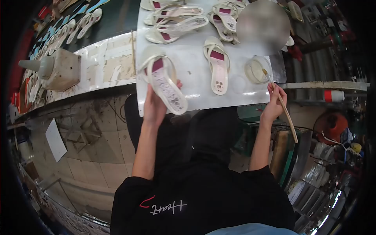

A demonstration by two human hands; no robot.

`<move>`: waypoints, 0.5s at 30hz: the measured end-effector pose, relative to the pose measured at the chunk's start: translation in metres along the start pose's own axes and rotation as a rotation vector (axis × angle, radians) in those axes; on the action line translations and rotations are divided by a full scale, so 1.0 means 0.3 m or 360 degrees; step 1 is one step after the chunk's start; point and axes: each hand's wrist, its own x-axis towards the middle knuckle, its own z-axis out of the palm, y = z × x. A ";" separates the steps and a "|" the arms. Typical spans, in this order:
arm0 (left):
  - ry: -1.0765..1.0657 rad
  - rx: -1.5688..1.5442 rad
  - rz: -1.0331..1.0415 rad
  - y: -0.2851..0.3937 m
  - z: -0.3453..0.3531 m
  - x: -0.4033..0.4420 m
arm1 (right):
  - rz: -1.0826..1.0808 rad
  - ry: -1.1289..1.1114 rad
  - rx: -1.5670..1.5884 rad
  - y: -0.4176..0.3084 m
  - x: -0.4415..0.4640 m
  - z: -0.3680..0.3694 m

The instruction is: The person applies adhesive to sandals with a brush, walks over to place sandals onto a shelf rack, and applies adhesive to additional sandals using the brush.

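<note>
My left hand point(155, 102) holds a white sandal point(166, 84) from below, over the near left part of the white table point(192, 78). The sandal has a dark red patch inside near its straps. My right hand point(273, 102) is closed round a long thin brush point(288, 115), whose tip reaches the rim of a round clear dish point(256, 70) at the table's right. Between my hands, a single white sandal point(217, 66) lies on the table.
More white sandals point(176, 25) lie at the table's far side. A blurred round patch hides part of the far right corner. On the left stand a spouted container point(62, 70) and a dark belt point(117, 15) carrying sandals.
</note>
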 end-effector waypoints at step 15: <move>0.0195 0.0282 0.0274 0.094 0.179 -0.047 | 0.0042 0.0051 0.0322 0.024 0.002 -0.041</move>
